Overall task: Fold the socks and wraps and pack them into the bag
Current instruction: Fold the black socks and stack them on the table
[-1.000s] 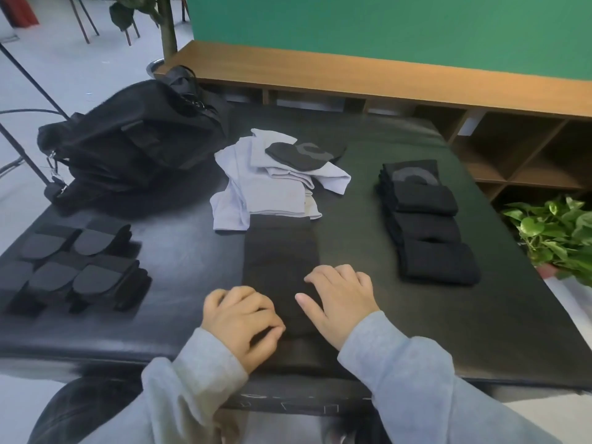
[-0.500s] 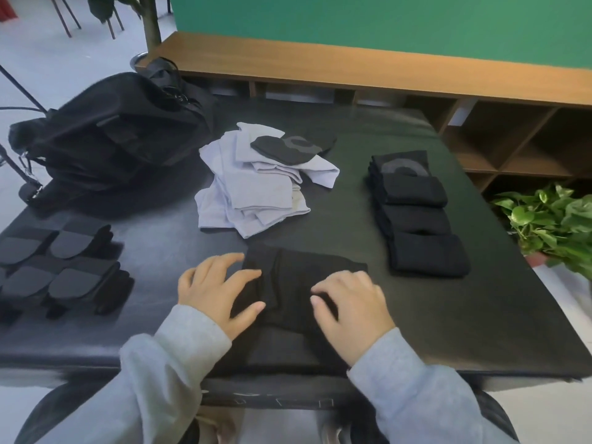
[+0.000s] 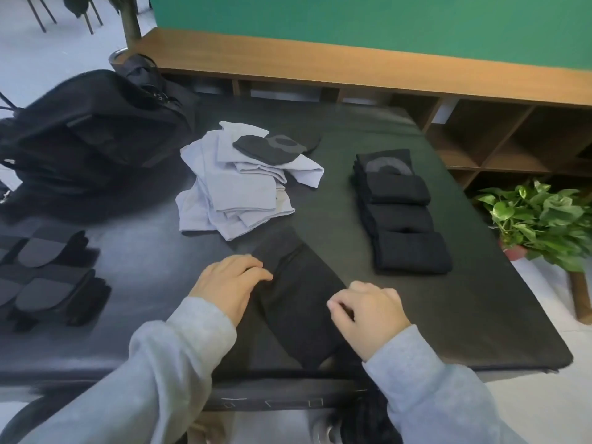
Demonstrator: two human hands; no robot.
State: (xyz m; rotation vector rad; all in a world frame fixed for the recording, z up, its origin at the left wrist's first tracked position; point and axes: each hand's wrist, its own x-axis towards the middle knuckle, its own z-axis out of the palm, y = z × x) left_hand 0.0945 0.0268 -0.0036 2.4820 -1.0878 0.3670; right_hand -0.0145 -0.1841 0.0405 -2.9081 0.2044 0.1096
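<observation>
One bag [image 3: 93, 139], one plant [image 3: 541, 219], two hands [image 3: 230, 283].

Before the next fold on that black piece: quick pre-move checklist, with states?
1. Black wrap lies flat on the table: not ok, it lies diagonal with a crease near its far end.
2. Left hand on its left edge: ok, fingers rest on the fabric.
3. Right hand has a grip: cannot tell, fingers are curled at the right edge.
4. Folded black stack clear of the work area: ok.
5. Grey pile clear: not ok, it nearly meets the wrap's far end.
6. Bag open: cannot tell.
</observation>
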